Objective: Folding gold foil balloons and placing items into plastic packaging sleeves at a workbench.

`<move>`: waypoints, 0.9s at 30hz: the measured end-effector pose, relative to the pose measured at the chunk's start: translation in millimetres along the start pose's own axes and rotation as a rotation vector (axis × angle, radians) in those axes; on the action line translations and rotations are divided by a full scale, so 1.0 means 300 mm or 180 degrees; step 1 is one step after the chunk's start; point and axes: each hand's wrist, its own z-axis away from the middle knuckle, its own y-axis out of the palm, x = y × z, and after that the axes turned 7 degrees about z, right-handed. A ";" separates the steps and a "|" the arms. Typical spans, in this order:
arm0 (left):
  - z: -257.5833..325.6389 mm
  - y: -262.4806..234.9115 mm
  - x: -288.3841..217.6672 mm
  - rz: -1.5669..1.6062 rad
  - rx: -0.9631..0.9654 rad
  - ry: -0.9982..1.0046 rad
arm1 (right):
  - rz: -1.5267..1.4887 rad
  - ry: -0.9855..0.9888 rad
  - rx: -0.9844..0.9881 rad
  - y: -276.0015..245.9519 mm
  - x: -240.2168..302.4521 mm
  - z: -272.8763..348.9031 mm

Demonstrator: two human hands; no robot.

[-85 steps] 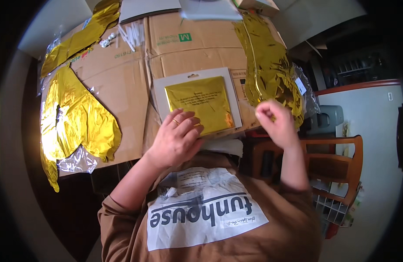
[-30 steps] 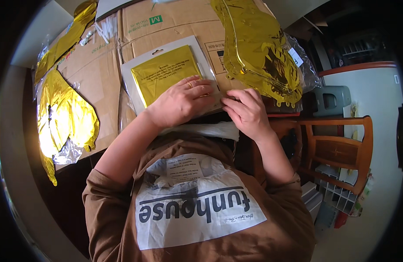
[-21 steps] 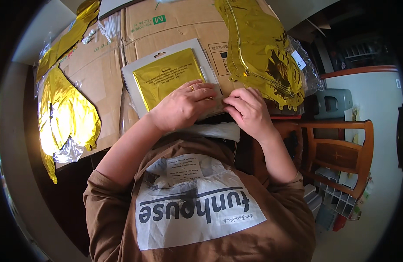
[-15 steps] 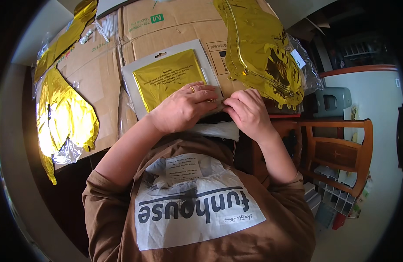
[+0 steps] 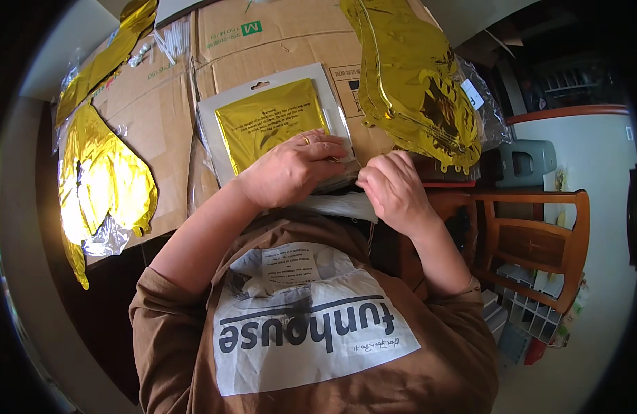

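Note:
A flat clear package (image 5: 270, 114) with a folded gold foil sheet and a pale backing card lies in front of me, its hang-hole end away from me. My left hand (image 5: 291, 169) rests on its near right part, fingers curled together at the edge. Just to the right, my right hand (image 5: 394, 190) is closed in a pinch, fingertips slightly apart from the left hand's. What sits in that pinch is hidden or too thin to make out. A large flat gold foil balloon (image 5: 415, 83) lies beyond my right hand.
Brown cardboard (image 5: 159, 124) covers the work surface. On the left lies another shiny gold foil piece (image 5: 108, 179), with white sticks (image 5: 172, 43) farther back. A wooden chair (image 5: 532, 241) and a grey-green stool (image 5: 529, 162) stand at the right.
My right hand has moved slightly right and nearer to me, away from the left fingertips. The package has shifted a little to the right. My left hand stays almost in place.

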 end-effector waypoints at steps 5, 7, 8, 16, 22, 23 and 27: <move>0.002 -0.003 -0.001 0.0025 0.0014 -0.0019 | -0.0756 -0.0013 0.0306 -0.032 0.057 0.046; 0.003 -0.005 0.003 0.0057 0.0021 0.0000 | -0.0769 0.0170 0.0204 -0.032 0.058 0.059; 0.002 -0.004 0.003 0.0056 0.0024 -0.0004 | -0.0631 0.0305 0.0065 -0.031 0.043 0.055; 0.001 0.000 0.005 0.0034 0.0030 0.0011 | -0.0116 0.0225 0.0120 0.027 -0.026 0.008; 0.006 -0.006 0.008 0.0108 0.0061 0.0007 | -0.0872 -0.0032 0.0135 -0.029 0.098 0.047; 0.007 -0.008 0.007 0.0109 0.0041 0.0044 | -0.1038 0.0039 0.0155 -0.037 0.114 0.048; -0.023 -0.064 -0.059 -0.0205 0.0065 0.0243 | -0.0891 0.0365 -0.0101 -0.031 0.094 0.021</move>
